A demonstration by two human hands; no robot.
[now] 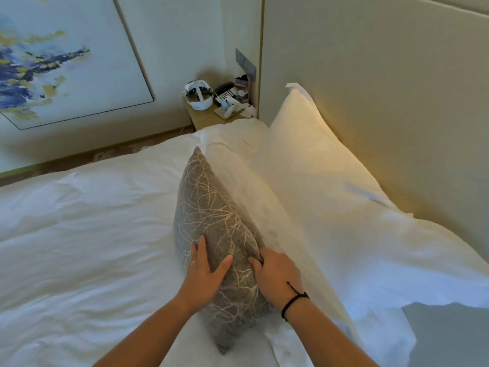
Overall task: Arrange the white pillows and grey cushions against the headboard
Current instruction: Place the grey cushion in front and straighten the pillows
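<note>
Cushion on edge, right in front of the person: the grey cushion [214, 229] stands upright on the bed [79, 234], its long axis running away from the camera toward the bedside table [209, 119], and both hands are on its near end. Left hand [205, 274] lies flat on the outer face, fingers spread and straight; right hand [276, 276] is on the headboard side, fingers curled onto the top seam, apparently pinching it. Behind the cushion a white pillow [312, 165] leans on the headboard [383, 102], with a flatter one [254, 197] touching the cushion's far face. So the headboard lies to the right of the hands; the left palm looks best placed to press the cushion that way
</note>
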